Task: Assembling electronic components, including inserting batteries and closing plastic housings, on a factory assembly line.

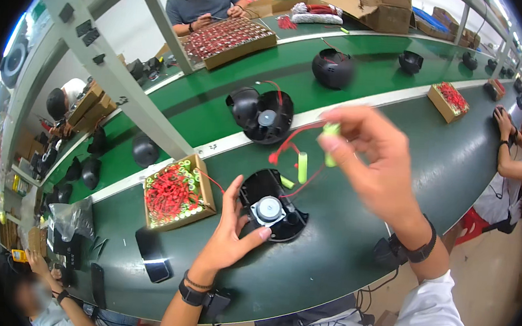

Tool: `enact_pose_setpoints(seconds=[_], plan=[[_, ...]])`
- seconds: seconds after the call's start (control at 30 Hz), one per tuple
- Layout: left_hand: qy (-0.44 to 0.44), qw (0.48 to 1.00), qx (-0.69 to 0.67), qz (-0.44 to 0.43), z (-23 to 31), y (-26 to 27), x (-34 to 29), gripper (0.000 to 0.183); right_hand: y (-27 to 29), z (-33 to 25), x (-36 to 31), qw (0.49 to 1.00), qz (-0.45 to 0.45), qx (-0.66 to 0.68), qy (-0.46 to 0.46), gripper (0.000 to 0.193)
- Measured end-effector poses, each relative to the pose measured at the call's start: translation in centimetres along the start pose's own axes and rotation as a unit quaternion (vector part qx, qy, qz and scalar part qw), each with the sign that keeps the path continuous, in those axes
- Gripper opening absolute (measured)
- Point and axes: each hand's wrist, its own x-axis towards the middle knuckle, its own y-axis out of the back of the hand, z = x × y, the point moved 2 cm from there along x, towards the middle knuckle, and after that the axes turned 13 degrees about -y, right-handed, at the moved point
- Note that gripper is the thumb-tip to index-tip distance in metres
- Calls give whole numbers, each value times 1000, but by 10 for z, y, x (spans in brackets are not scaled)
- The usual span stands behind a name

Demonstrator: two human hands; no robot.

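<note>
My left hand grips a black plastic housing on the bench, its fingers along the left side and its thumb by the speaker. A round silver speaker is set in this housing. Raised above the bench on the right, my right hand pinches a green cylindrical battery between thumb and fingers. Red wires run near it. One green battery lies under the raised hand, and another green battery lies at the housing's top edge.
A cardboard box of green batteries with red leads stands left of the housing. Nearby lies a dark phone. Behind, a green conveyor carries several black shells, including an opened one. Co-workers sit across and at both sides.
</note>
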Motion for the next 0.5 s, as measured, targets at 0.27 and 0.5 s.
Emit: enact_pose_setpoints(seconds=[0.27,0.5], plan=[[-72,966,244,-53,-11,-23,14,155,28,25,8,962,-20,-270,31,17],[-31,955,293,-34,2,-24,9,154,67,33,28,934,-2,-352,56,12]])
